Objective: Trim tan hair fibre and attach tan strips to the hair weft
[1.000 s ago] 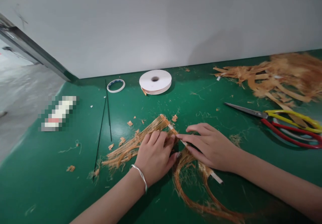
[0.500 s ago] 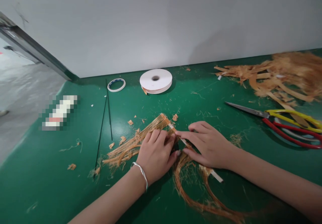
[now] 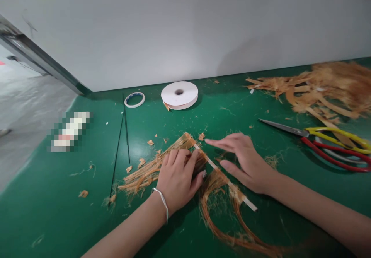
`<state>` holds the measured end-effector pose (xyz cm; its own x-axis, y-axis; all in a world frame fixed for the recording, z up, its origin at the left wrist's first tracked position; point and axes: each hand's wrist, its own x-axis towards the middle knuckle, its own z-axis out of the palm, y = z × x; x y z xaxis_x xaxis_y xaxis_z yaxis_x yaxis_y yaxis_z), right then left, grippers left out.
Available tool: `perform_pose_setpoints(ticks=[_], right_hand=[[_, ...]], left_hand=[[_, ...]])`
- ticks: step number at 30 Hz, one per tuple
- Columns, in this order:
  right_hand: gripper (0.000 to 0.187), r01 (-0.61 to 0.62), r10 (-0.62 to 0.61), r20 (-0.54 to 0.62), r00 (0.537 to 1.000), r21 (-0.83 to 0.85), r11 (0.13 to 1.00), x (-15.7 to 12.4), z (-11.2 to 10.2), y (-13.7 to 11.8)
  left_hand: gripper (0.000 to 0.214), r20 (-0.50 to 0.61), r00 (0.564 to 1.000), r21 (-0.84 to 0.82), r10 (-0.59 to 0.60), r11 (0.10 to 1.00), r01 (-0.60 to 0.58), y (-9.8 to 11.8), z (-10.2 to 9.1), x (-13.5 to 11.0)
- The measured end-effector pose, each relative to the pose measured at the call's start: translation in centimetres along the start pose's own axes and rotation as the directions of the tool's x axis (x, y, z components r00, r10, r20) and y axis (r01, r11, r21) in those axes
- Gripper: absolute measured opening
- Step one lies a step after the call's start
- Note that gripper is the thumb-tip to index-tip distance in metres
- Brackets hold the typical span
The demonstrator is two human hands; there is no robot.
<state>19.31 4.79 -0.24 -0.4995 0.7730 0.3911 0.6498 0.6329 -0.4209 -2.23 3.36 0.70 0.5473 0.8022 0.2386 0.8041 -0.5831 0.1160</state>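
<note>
Frayed orange-brown ribbon strips [image 3: 145, 169] lie side by side on the green table, their upper ends joined along a narrow white tape strip [image 3: 211, 162]. My left hand [image 3: 178, 178], with a silver bangle at the wrist, rests palm down across the strips near the tape, fingers laid over them and thumb apart. My right hand [image 3: 246, 161] hovers just right of the tape strip, index finger stretched out and thumb apart, holding nothing. Below it, long curved ribbon threads [image 3: 216, 229] loop toward the table's near edge. The left palm hides part of the strips.
A white ribbon spool [image 3: 179, 94] and a tape roll [image 3: 135, 100] stand near the wall. Thin dark rods [image 3: 116, 153] lie at left. Scissors [image 3: 307, 134] with red and yellow handles lie at right, below a tangled ribbon heap [image 3: 333, 87]. Ribbon scraps [image 3: 141, 163] are scattered about.
My right hand has lifted off the tape strip and shifted a little right, uncovering the strip's middle and lower part. My left hand has stayed nearly in place on the ribbon strips.
</note>
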Motion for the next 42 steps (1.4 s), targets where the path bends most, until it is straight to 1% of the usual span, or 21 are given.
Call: perform_pose_setpoints(ticks=[1,2,4,6,7,9,15,19,27,32,36,42], right_hand=[[0.039,-0.006,0.006,-0.027,1.0,-0.012,1.0,0.0,-0.2,0.1],[0.036,0.012,-0.013,-0.037,0.999,-0.038,0.999,-0.1,-0.3,0.1],[0.03,0.108,-0.111,-0.027,0.993,-0.097,0.989,0.0,-0.4,0.0],[0.026,0.22,-0.223,-0.005,0.975,-0.133,0.966,0.1,-0.4,-0.2],[0.025,0.259,-0.261,0.004,0.965,-0.138,0.956,0.2,-0.3,-0.3],[0.023,0.289,-0.289,0.022,0.957,-0.134,0.948,0.4,0.0,-0.4],[0.021,0.268,-0.261,0.063,0.963,-0.136,0.954,0.9,0.4,-0.4],[0.02,0.278,-0.271,0.071,0.96,-0.146,0.949,1.1,0.5,-0.5],[0.019,0.255,-0.244,0.085,0.966,-0.148,0.956,1.0,0.6,-0.4],[0.019,0.248,-0.237,0.094,0.967,-0.134,0.959,1.0,0.7,-0.2],[0.019,0.246,-0.234,0.097,0.967,-0.136,0.96,0.8,0.6,-0.1],[0.02,0.254,-0.244,0.086,0.966,-0.131,0.958,1.0,0.8,-0.1]], left_hand=[[0.044,-0.019,1.0,0.007,-0.016,1.0,0.016,-0.1,0.0,0.0],[0.046,-0.028,0.999,0.015,-0.026,1.0,0.027,-0.1,0.0,-0.1],[0.048,-0.018,0.999,0.023,-0.035,0.999,0.036,-0.2,0.1,-0.1],[0.05,0.005,0.999,0.015,-0.041,0.999,0.041,-0.3,0.3,-0.1],[0.05,0.019,0.999,0.007,-0.043,0.999,0.043,-0.3,0.3,0.0],[0.051,0.039,0.998,-0.007,-0.044,0.999,0.045,-0.4,0.4,0.0],[0.052,0.057,0.997,-0.024,-0.047,0.999,0.049,-0.3,0.4,0.1],[0.055,0.046,0.998,-0.025,-0.042,0.999,0.043,-0.4,0.5,0.0],[0.062,0.099,0.989,-0.09,0.107,0.991,-0.098,-1.0,0.1,-0.1],[0.058,0.116,0.986,-0.062,0.124,0.991,-0.117,-1.1,-0.1,-0.2],[0.05,0.102,0.986,-0.038,0.128,0.991,-0.125,-1.2,-0.2,-0.2],[0.052,0.124,0.987,-0.039,0.106,0.994,-0.101,-1.5,0.0,-0.2]])
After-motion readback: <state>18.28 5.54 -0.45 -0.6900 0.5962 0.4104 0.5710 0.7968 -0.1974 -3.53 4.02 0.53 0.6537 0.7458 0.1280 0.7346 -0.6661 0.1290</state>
